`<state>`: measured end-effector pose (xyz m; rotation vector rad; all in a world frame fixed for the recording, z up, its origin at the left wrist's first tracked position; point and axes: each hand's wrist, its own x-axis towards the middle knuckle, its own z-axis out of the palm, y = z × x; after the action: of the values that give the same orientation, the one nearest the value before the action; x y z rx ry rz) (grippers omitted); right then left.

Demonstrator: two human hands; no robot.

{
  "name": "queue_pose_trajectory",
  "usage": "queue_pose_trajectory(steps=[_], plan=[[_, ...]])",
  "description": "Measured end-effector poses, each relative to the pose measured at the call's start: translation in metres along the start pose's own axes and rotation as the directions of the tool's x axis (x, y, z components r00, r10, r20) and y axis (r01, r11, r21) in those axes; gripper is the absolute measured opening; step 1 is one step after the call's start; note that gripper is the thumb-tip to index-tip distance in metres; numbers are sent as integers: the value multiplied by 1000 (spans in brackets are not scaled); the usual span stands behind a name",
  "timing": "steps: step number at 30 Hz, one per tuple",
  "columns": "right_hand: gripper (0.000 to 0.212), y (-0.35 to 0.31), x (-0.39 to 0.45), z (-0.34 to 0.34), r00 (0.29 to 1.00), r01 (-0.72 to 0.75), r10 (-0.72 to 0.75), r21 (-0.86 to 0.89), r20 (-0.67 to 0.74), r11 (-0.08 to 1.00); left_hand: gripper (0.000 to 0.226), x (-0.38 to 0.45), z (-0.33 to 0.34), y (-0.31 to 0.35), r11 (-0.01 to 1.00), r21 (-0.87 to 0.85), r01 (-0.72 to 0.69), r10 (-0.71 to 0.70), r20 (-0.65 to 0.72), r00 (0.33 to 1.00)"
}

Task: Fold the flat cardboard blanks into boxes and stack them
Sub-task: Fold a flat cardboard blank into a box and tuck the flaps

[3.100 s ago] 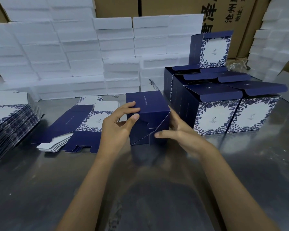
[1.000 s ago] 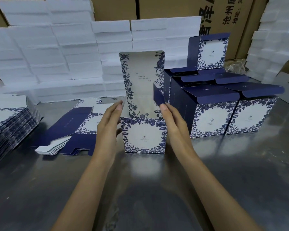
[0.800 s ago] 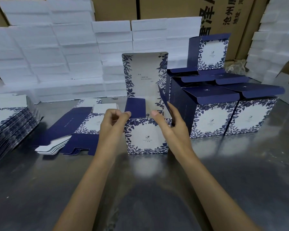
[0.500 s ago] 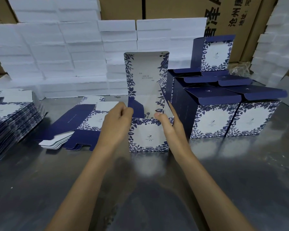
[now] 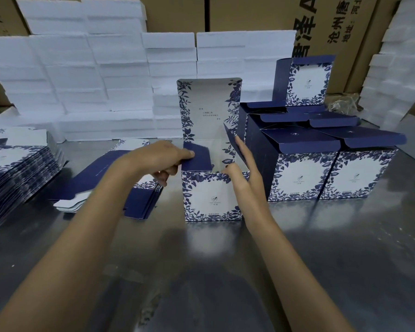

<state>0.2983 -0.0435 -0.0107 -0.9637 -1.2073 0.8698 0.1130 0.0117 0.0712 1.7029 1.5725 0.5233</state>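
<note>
The box [image 5: 211, 195] stands upright on the counter [image 5: 297, 248]. The left hand [image 5: 163, 159] pinches its side flap [image 5: 197, 156] inward; the right hand [image 5: 244, 173], fingers spread, steadies the rim for tucking.

- Table [image 5: 321, 271], lower frame: brushed metal, dull sheen, blurred reflections.
- Centre box [image 5: 211, 195]: printed card, matt white with navy floral edging; lid inside pale, smooth.
- Flat blanks [image 5: 15, 168], left: same thin card, white cut edges.
- Foam slabs [image 5: 82, 75], upper left: white, grainy, matt.
- Cartons [image 5: 249, 13], top: brown corrugated board.
</note>
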Motion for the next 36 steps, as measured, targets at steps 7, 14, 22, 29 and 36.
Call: queue_pose_trajectory(steps=[7,14,22,29,36], plan=[[60,0,1,-2,1000,-1,1,17,-25,1000,47,12,0,-3,994,67,-90,90,1,996],[58,-2,1,-1,1000,-16,17,29,-19,999,33,22,7,-7,985,62,-163,169,-116,979],[53,-5,-1,0,999,-15,17,45,-40,999,38,37,-5,-4,997,-15,-70,69,-66,995],[50,-5,0,-1,1000,-18,19,33,-23,999,29,29,11,-7,972,-217,-87,50,-173,984],[41,-11,7,-2,995,-88,85,74,46,993,18,0,58,-23,598,-740,-309,138,-285,948]])
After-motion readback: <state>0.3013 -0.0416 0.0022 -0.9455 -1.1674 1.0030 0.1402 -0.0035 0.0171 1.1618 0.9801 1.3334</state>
